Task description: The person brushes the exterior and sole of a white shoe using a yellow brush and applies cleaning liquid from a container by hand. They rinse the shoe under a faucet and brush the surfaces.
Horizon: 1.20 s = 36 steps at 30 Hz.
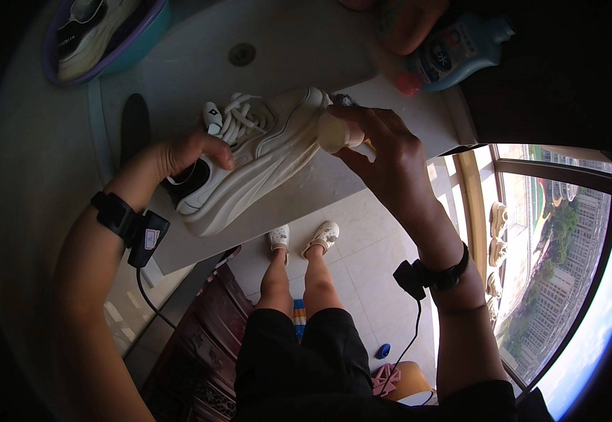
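A white lace-up sneaker (279,142) lies tilted across the front edge of a washing sink, its sole side turned towards me. My left hand (192,150) grips it near the ankle opening, thumb on the outer side and fingers hidden behind. Beside the toe, my right hand (390,153) pinches a small pale, round-ended container (333,133) between thumb and fingers. A dark speckled thing (346,100) shows just past those fingertips; what it is cannot be made out. Loose white laces (240,121) bunch over the tongue.
A turquoise basin with a purple rim (126,58) holds another shoe (81,45). A dark insole-shaped piece (136,126) lies left of the sink drain (241,54). At upper right are a blue bottle (459,53) and an orange one (408,24). Several shoes (498,219) line the window ledge.
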Each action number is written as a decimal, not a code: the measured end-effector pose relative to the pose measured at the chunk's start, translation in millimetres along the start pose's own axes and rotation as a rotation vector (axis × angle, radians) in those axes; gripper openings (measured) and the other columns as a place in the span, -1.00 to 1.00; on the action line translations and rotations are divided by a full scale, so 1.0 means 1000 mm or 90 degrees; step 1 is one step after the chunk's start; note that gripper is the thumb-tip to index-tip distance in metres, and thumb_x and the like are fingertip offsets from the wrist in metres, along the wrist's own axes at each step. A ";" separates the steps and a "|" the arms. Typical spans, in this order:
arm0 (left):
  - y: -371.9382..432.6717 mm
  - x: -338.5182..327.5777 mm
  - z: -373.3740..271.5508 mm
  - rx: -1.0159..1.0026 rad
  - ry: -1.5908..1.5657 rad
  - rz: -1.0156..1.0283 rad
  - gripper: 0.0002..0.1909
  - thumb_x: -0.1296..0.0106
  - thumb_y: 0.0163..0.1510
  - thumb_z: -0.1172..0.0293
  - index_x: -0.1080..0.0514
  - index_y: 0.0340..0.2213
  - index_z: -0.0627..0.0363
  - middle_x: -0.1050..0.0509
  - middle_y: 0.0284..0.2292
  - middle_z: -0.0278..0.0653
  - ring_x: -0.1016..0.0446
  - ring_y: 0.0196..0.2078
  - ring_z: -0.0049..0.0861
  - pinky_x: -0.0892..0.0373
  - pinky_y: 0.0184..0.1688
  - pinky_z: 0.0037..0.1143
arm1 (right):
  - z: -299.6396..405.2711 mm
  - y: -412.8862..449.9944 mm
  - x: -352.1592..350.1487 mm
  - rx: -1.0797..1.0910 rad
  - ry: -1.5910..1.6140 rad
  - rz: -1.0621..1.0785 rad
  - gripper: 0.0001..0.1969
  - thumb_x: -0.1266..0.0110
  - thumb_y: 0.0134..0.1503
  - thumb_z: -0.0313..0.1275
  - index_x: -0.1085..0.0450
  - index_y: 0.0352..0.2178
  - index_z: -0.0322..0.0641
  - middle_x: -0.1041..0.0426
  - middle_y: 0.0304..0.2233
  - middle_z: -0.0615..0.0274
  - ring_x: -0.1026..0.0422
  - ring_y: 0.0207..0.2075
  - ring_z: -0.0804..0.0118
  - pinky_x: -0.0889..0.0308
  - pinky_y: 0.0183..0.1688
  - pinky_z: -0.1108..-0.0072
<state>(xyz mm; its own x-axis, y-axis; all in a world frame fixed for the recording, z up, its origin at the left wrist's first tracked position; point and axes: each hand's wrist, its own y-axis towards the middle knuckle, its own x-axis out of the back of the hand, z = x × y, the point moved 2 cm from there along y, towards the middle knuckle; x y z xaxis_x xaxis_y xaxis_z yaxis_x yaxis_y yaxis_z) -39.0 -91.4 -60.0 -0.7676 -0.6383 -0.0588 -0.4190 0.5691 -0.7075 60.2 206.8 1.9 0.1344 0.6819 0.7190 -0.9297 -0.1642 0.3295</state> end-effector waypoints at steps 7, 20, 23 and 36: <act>-0.001 -0.006 -0.008 0.025 0.015 -0.019 -0.78 -0.11 -0.23 0.39 -0.56 -0.48 0.26 -0.58 -0.41 -0.18 -0.52 -0.30 -0.47 -0.34 -0.05 -0.53 | -0.005 0.001 0.001 -0.018 0.014 -0.001 -0.47 -0.30 -0.17 -0.58 -0.40 -0.09 -0.08 -0.50 -0.20 0.12 -0.46 -0.18 0.10 -0.46 -0.20 0.40; -0.006 -0.010 -0.014 0.003 0.010 -0.027 -0.80 -0.12 -0.24 0.41 -0.56 -0.51 0.26 -0.58 -0.44 -0.19 -0.54 -0.31 -0.49 -0.36 -0.06 -0.53 | -0.030 0.022 0.008 -0.032 -0.005 -0.040 -0.49 -0.31 -0.18 -0.56 -0.43 -0.11 -0.05 -0.52 -0.26 0.17 -0.49 -0.28 0.19 -0.45 -0.29 0.47; -0.006 -0.010 -0.013 -0.007 0.032 -0.026 -0.80 -0.10 -0.21 0.40 -0.56 -0.51 0.25 -0.58 -0.44 -0.19 -0.54 -0.31 -0.50 -0.36 -0.06 -0.54 | -0.026 0.025 0.005 -0.002 0.000 -0.032 -0.49 -0.30 -0.17 -0.58 -0.43 -0.11 -0.05 -0.52 -0.24 0.19 -0.47 -0.22 0.19 -0.47 -0.26 0.48; -0.008 -0.014 -0.014 0.015 0.031 -0.029 -0.76 -0.09 -0.19 0.35 -0.56 -0.47 0.26 -0.59 -0.41 -0.18 -0.54 -0.28 -0.48 -0.35 -0.04 -0.52 | -0.050 0.008 0.005 -0.147 0.176 -0.051 -0.48 -0.28 -0.10 -0.59 -0.35 -0.04 -0.14 -0.51 -0.17 0.15 -0.52 -0.16 0.22 -0.47 -0.15 0.51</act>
<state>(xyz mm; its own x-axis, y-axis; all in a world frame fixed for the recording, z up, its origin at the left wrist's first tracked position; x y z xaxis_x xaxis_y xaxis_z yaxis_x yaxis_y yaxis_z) -31.7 -80.1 -44.1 -0.7710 -0.6368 0.0080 -0.4429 0.5270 -0.7253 35.9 244.4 -22.8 0.1422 0.8581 0.4933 -0.9770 0.0417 0.2089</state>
